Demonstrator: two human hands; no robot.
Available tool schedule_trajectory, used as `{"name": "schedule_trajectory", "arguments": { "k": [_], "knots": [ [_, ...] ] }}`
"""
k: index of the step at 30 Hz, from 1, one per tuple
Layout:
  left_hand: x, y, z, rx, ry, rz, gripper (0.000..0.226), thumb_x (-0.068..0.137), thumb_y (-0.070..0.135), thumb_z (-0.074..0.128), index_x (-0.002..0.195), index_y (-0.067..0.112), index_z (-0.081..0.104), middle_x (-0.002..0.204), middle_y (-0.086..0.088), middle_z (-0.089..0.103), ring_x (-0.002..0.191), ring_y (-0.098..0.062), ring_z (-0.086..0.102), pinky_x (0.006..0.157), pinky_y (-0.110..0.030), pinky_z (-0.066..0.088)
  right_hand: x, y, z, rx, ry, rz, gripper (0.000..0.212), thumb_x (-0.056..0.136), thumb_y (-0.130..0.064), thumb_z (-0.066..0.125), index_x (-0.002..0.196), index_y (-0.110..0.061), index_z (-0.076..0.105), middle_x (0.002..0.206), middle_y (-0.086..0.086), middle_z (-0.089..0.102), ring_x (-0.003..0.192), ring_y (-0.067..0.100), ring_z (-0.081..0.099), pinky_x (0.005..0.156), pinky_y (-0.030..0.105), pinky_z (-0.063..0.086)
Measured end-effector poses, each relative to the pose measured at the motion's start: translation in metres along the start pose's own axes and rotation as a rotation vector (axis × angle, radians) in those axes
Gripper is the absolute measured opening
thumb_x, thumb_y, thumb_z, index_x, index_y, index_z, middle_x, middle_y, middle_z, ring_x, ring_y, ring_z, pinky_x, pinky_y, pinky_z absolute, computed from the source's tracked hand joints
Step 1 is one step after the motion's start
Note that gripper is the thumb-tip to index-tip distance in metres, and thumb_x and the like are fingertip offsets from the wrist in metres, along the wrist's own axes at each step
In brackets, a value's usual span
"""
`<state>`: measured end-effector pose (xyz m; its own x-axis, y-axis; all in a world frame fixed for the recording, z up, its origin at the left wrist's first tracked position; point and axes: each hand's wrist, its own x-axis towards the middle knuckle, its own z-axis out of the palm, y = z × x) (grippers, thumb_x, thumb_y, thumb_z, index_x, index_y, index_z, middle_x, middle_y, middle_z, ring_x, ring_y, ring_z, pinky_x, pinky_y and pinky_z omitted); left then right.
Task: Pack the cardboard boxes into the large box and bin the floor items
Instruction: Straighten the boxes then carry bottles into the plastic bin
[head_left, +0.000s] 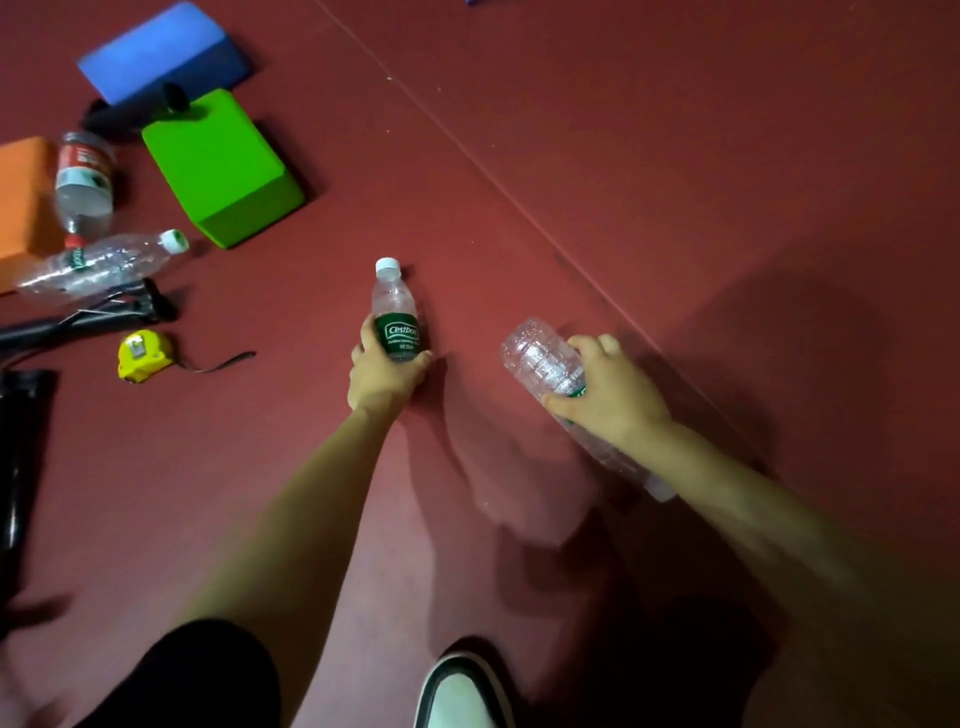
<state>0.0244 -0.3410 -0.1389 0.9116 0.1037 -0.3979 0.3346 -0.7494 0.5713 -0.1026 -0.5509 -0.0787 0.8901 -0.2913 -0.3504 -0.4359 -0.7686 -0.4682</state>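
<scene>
- Green-label bottle (396, 317), scene centre: long axis runs near-far, white cap at the far end. Left hand (384, 376) wraps its near end, fingers curled round the label.
- Clear bottle (545, 358), to the right: base points far-left. Right hand (615, 397) grips its middle.
- Red-label bottle (83, 182) and crushed bottle (104, 262) lie far left, on the left hand's side. Both hands are full, and no bin is in view.

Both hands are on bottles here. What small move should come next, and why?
Probably lift the small green-label bottle off the floor: the left hand grips its lower half, while the right hand holds the clear bottle tilted. No bin shows in view.
</scene>
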Motion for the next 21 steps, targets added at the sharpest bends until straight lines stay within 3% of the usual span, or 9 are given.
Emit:
{"name": "schedule_trajectory", "arguments": {
  "k": [5, 8, 11, 16, 21],
  "knots": [
    [-0.021, 0.007, -0.012, -0.224, -0.029, -0.003, 0.073, 0.078, 0.014, 0.069, 0.141, 0.019, 0.032, 0.114, 0.000, 0.058, 0.085, -0.016, 0.060, 0.074, -0.024, 0.041, 0.002, -0.006, -0.008, 0.046, 0.074, 0.026, 0.062, 0.073, -0.037, 0.073, 0.125, -0.016, 0.047, 0.119, 0.006, 0.045, 0.110, 0.029, 0.053, 0.088, 0.040, 0.048],
    [-0.055, 0.029, -0.052, -0.252, -0.031, 0.030, 0.073, 0.076, 0.014, 0.071, 0.139, 0.022, 0.034, 0.111, 0.005, 0.057, 0.088, -0.012, 0.059, 0.075, -0.020, 0.044, -0.006, -0.021, -0.039, 0.102, 0.046, 0.060, 0.063, 0.072, -0.036, 0.073, 0.126, -0.016, 0.048, 0.120, 0.005, 0.048, 0.110, 0.027, 0.053, 0.088, 0.037, 0.046],
    [-0.097, 0.059, -0.105, -0.288, -0.035, 0.049, 0.072, 0.075, 0.012, 0.073, 0.137, 0.023, 0.037, 0.107, 0.008, 0.058, 0.079, -0.002, 0.060, 0.063, -0.007, 0.046, -0.025, -0.046, -0.079, 0.149, 0.011, 0.086, 0.059, 0.069, -0.035, 0.073, 0.120, -0.016, 0.052, 0.118, 0.006, 0.050, 0.106, 0.026, 0.054, 0.088, 0.036, 0.047],
    [-0.155, 0.104, -0.196, -0.404, -0.072, -0.024, 0.073, 0.073, 0.018, 0.074, 0.136, 0.028, 0.038, 0.111, 0.004, 0.062, 0.084, -0.011, 0.063, 0.077, -0.030, 0.053, -0.068, -0.106, -0.148, 0.164, -0.034, 0.096, 0.054, 0.069, -0.037, 0.074, 0.115, -0.015, 0.057, 0.115, 0.006, 0.053, 0.107, 0.024, 0.053, 0.086, 0.032, 0.044],
    [-0.210, 0.148, -0.298, -0.517, -0.085, -0.125, 0.070, 0.077, 0.015, 0.072, 0.136, 0.027, 0.037, 0.106, 0.008, 0.061, 0.088, -0.010, 0.061, 0.078, -0.033, 0.053, -0.104, -0.188, -0.240, 0.214, -0.032, 0.070, 0.052, 0.070, -0.031, 0.076, 0.115, -0.012, 0.056, 0.117, 0.007, 0.052, 0.103, 0.023, 0.054, 0.082, 0.025, 0.040]
  ]
}}
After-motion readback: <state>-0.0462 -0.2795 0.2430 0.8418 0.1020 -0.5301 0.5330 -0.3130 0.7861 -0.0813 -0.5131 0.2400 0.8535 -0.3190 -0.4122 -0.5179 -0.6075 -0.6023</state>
